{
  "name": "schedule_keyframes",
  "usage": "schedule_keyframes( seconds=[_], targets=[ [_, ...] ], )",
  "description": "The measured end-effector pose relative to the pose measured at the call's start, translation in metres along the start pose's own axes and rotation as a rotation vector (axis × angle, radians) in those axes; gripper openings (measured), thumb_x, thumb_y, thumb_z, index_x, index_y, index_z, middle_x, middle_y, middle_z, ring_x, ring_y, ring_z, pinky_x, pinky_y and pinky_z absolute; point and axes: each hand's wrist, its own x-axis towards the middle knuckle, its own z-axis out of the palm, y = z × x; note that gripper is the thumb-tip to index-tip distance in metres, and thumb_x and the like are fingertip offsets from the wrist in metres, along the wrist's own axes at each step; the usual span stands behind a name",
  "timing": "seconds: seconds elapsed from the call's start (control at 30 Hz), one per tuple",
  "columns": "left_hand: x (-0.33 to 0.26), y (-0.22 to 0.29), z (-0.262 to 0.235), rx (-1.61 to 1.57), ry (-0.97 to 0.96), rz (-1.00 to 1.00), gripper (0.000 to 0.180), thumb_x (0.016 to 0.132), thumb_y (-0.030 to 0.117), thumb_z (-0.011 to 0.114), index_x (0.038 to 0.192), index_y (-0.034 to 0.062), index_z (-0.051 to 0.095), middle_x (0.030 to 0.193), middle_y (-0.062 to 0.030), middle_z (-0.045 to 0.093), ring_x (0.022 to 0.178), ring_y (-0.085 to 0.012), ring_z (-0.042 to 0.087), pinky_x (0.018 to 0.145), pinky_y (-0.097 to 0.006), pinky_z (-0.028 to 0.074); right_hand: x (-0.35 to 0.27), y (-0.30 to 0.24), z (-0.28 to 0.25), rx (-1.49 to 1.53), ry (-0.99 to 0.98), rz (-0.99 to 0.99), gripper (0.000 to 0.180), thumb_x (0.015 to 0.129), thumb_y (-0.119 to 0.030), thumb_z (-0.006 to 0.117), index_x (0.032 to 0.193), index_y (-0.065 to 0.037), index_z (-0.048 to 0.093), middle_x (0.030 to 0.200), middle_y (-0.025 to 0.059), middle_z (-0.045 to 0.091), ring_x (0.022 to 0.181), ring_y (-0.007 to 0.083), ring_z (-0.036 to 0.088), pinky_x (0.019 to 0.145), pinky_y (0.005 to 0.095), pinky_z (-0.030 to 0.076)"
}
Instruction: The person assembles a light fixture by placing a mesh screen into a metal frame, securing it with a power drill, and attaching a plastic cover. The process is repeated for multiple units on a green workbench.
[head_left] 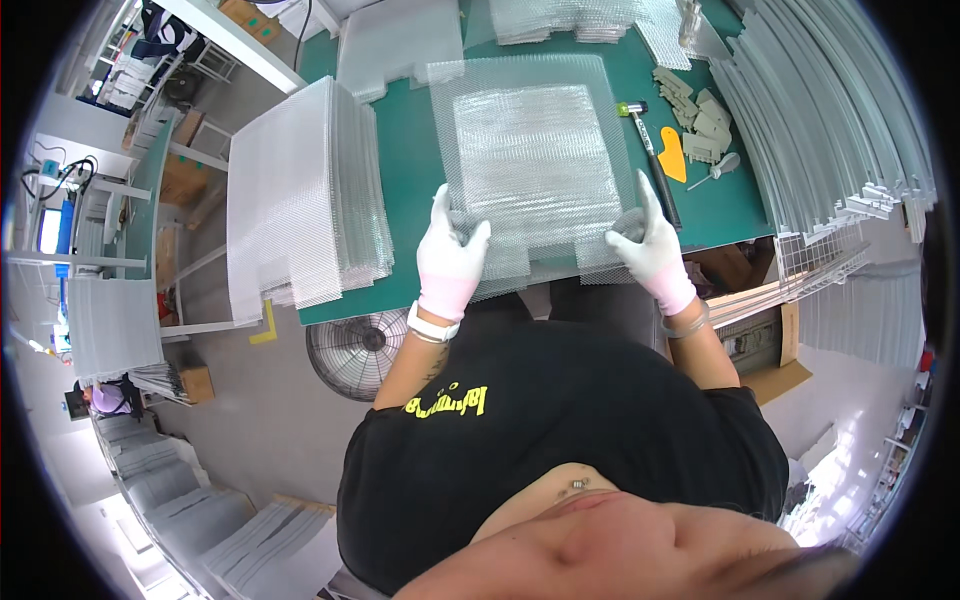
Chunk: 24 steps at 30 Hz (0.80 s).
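Note:
A square sheet of silvery metal mesh point(535, 150) lies on the green table point(405, 165), stacked over other mesh sheets. Both my hands wear white gloves. My left hand point(450, 262) grips the sheet's near left edge, thumb on top. My right hand point(650, 245) pinches the near right corner of the same mesh. The near edge of the sheet hangs slightly past the table's front edge.
A tall stack of mesh sheets point(300, 190) sits at the table's left. A mallet point(648, 150), an orange scraper point(673, 155) and grey plastic parts point(700, 120) lie at the right. Long metal frames point(830, 130) fan out far right. A floor fan point(355, 350) stands below the table.

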Motion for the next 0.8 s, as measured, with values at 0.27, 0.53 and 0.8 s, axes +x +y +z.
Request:
schedule_keyframes(
  seconds=[0.27, 0.53, 0.8],
  targets=[
    [0.021, -0.021, 0.026, 0.204, -0.14, -0.038, 0.078, 0.084, 0.027, 0.07, 0.145, -0.0047, 0.033, 0.119, -0.0255, 0.061, 0.094, -0.0365, 0.064, 0.085, -0.041, 0.052, 0.021, 0.022, 0.011, -0.199, 0.055, -0.012, 0.075, 0.081, -0.015, 0.072, 0.148, -0.008, 0.038, 0.088, 0.0149, 0.068, 0.075, 0.0291, 0.066, 0.073, 0.0355, 0.052],
    [0.025, -0.034, 0.041, 0.303, -0.161, -0.016, 0.077, 0.086, 0.029, 0.068, 0.146, -0.003, 0.032, 0.132, -0.0255, 0.054, 0.116, -0.0385, 0.058, 0.095, -0.042, 0.049, 0.028, 0.052, 0.024, -0.338, 0.081, -0.192, 0.056, 0.083, -0.017, 0.071, 0.135, -0.007, 0.054, 0.105, 0.0172, 0.067, 0.093, 0.0329, 0.066, 0.082, 0.0381, 0.052],
    [0.027, -0.044, 0.041, 0.308, -0.177, 0.002, 0.08, 0.084, 0.03, 0.07, 0.145, -0.0046, 0.032, 0.134, -0.0246, 0.053, 0.118, -0.0375, 0.057, 0.098, -0.041, 0.048, 0.031, 0.049, 0.021, -0.392, 0.033, -0.172, 0.049, 0.083, -0.019, 0.07, 0.129, -0.005, 0.058, 0.107, 0.018, 0.067, 0.098, 0.0345, 0.065, 0.086, 0.0393, 0.052]
  ],
)
